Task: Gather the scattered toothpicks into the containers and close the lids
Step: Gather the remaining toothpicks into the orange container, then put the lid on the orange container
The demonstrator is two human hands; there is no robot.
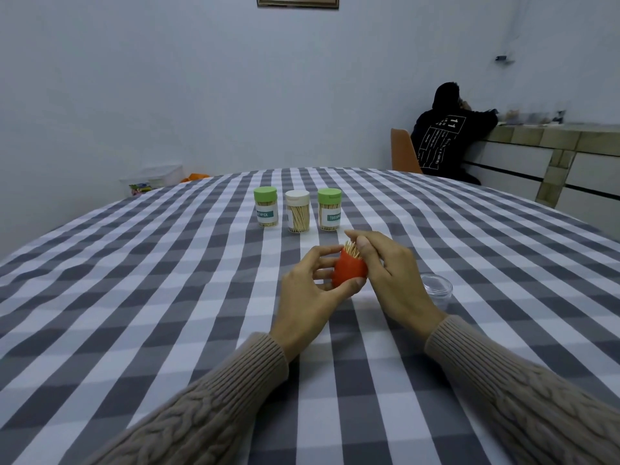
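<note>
A round table and a seated figure in a pale room

A grey-and-white checked tablecloth (141, 297) covers the table; beyond it, a person in a black hooded top (446, 139) sits on an orange chair (402, 152) at a tiled counter (543, 152); a framed picture (298, 1) hangs on the wall.

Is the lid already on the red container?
No, the red container is open, toothpicks stick out, and the clear lid lies on the tablecloth.
</note>
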